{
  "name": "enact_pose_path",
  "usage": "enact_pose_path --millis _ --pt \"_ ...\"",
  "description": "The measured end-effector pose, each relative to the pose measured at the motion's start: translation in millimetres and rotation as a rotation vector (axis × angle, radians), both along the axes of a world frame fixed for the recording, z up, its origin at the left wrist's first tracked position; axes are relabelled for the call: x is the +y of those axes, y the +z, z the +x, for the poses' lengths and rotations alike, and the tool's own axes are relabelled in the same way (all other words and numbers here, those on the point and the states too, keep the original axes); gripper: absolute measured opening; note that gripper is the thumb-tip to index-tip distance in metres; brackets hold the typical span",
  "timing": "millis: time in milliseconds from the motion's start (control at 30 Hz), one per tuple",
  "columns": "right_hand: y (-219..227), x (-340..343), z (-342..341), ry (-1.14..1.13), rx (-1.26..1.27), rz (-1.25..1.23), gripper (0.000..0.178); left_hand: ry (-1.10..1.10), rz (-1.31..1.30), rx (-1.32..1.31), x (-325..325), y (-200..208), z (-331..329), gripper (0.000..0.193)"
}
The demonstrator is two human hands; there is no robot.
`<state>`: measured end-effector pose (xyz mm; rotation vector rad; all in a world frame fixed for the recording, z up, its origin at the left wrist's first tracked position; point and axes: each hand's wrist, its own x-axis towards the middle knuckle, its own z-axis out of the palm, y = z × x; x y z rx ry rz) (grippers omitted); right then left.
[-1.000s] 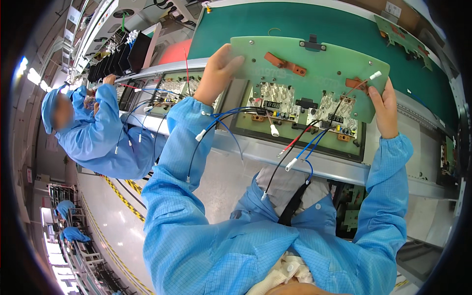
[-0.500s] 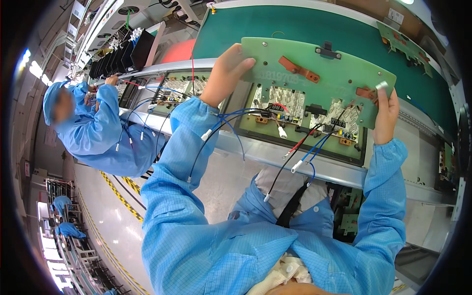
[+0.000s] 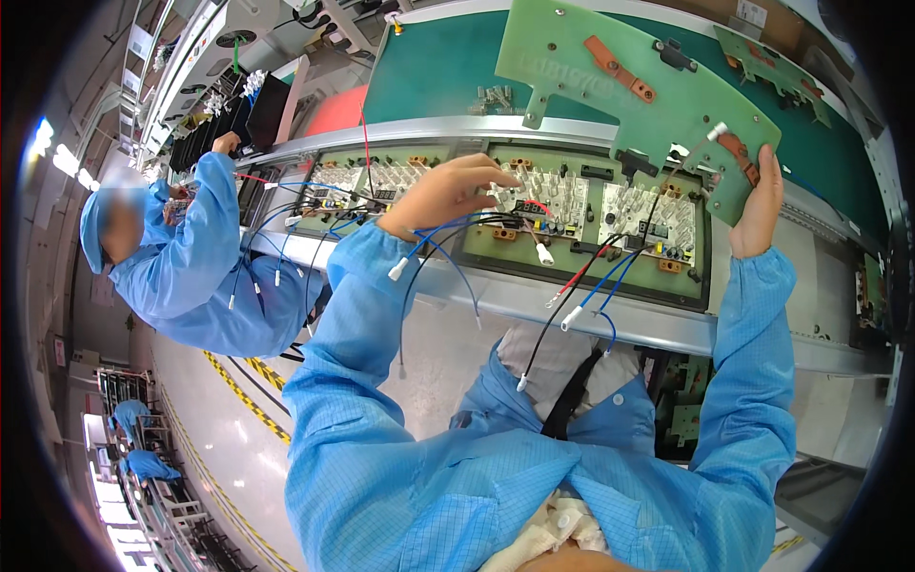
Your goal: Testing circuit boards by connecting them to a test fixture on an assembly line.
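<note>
A large green plate (image 3: 591,81) with brown clips is raised and tilted above the work fixture, its right end gripped by my right hand (image 3: 760,205). Below it lies a dark-framed fixture (image 3: 610,294) carrying a left circuit board (image 3: 562,200) and a right circuit board (image 3: 681,238), both with small displays and pale parts. My left hand (image 3: 440,198) hovers at the left board's edge, fingers apart and holding nothing visible. Blue, black and red wires (image 3: 599,300) with white connectors hang over the front edge. A white wire tip (image 3: 717,131) shows in front of the plate.
Behind the metal rail (image 3: 438,127) is a green mat (image 3: 419,81) with small clear parts (image 3: 494,99). Another green plate (image 3: 772,71) lies at the far right. A co-worker in blue (image 3: 205,257) works on the left beside another wired fixture (image 3: 334,186).
My left hand has let go of the green plate and come down to the left board. The plate has risen and tilted, its left end up and away, now held only by my right hand.
</note>
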<state>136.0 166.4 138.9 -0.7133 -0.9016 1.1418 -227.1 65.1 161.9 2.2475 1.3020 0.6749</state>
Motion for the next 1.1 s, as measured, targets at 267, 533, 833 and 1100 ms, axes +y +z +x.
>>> enact_pose_path --millis 267,533,833,1100 --pt "-5 6 0 -0.037 0.005 -0.011 0.029 -0.295 0.057 -0.019 16 -13 0 0.024" --pt "-7 6 -3 -0.043 0.012 -0.030 0.030 0.167 -0.135 -0.084 -7 -28 -16 0.010" --pt "-9 10 -5 -0.052 -0.005 -0.007 0.032 0.251 -0.155 -0.309 -13 -41 -22 0.011" --pt "-9 12 -1 -0.013 -0.003 -0.001 0.031 0.156 -0.056 -0.267 -16 -23 -4 0.013"
